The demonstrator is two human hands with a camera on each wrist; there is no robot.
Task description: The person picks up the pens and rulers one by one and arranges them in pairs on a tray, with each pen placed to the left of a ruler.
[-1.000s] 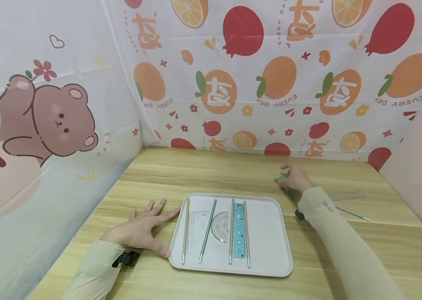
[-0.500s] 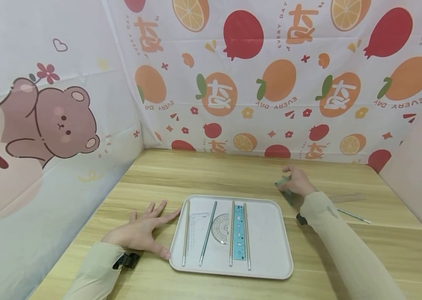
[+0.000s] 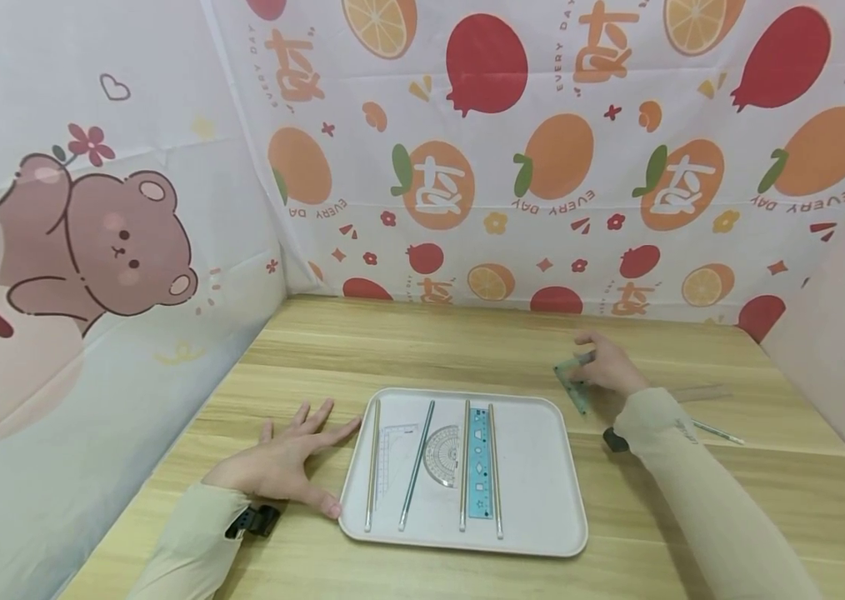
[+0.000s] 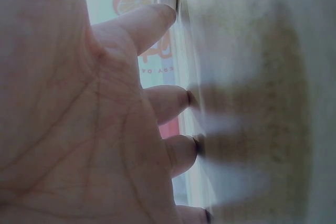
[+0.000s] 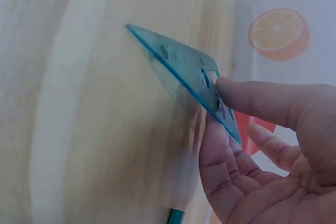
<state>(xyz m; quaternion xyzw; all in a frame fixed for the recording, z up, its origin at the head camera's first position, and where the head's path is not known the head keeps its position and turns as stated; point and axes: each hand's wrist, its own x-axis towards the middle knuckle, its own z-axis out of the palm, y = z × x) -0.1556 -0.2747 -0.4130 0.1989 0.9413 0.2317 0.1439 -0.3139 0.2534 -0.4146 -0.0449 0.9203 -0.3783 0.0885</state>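
My right hand [image 3: 612, 364] pinches a clear teal set square [image 5: 181, 69] by one end, between thumb and fingers. In the head view the set square [image 3: 571, 385] is tilted beside the tray's far right corner. My left hand [image 3: 283, 462] lies spread on the table, thumb and a fingertip at the left rim of the white tray [image 3: 542, 500]. On the tray are gold pencils [image 3: 372, 467], a teal pencil [image 3: 417, 467], a clear set square [image 3: 398, 433], a clear protractor [image 3: 442, 457] and a blue ruler [image 3: 479, 467] between two gold pencils.
Right of the tray, partly behind the right sleeve, lie a greenish pencil [image 3: 718, 431] and a clear strip like a ruler [image 3: 703, 392]. Printed cloth [image 3: 497, 250] walls in the back and sides of the wooden table [image 3: 407, 342].
My right hand has drifted a little to the right with the teal set square, more of which now shows. The left hand and the things on the tray stay put.
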